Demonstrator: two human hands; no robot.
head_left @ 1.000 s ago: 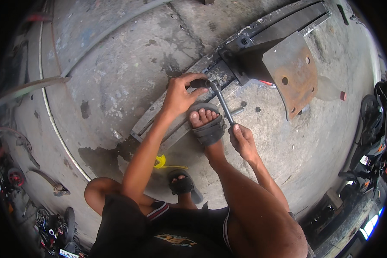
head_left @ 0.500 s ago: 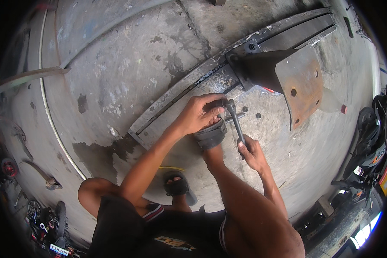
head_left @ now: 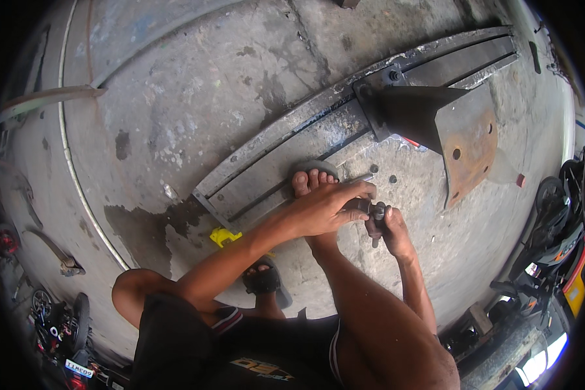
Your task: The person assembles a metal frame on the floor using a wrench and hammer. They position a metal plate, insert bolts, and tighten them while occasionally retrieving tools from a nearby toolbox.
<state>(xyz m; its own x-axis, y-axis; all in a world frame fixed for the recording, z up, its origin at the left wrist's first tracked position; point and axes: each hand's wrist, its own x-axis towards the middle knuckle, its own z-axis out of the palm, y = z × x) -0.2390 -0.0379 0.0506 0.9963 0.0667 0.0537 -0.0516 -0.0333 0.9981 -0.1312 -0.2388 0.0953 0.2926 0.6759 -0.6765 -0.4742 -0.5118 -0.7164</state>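
Observation:
Between my two hands, close above my right foot, is a dark ratchet wrench (head_left: pixel 378 212) seen nearly end-on. My left hand (head_left: pixel 335 207) is closed around a short dark cylindrical piece at its head, with thumb and fingers pinching. On the other side, my right hand (head_left: pixel 396 233) grips the wrench, its thumb pressed near the head. The part inside the right palm is hidden. Past the left fingers a thin metal rod (head_left: pixel 359 178) shows, partly covered. Beyond them lies a long, slightly curved steel beam (head_left: pixel 266 148) carrying a bolted bracket (head_left: pixel 471 143) with holes and rust.
Two small dark round pieces (head_left: pixel 383 174) lie on the concrete. A clear bottle (head_left: pixel 504 170) with a red cap is behind the bracket. A yellow object (head_left: pixel 224 236) sits by my left forearm. A pale hose (head_left: pixel 78 175) runs along the left; motorcycles (head_left: pixel 556 227) stand at the right edge.
Both hands have drawn closer together and toward me. The wrench, earlier seen lengthwise, now points nearly end-on. My toes and more of the yellow object have come into sight.

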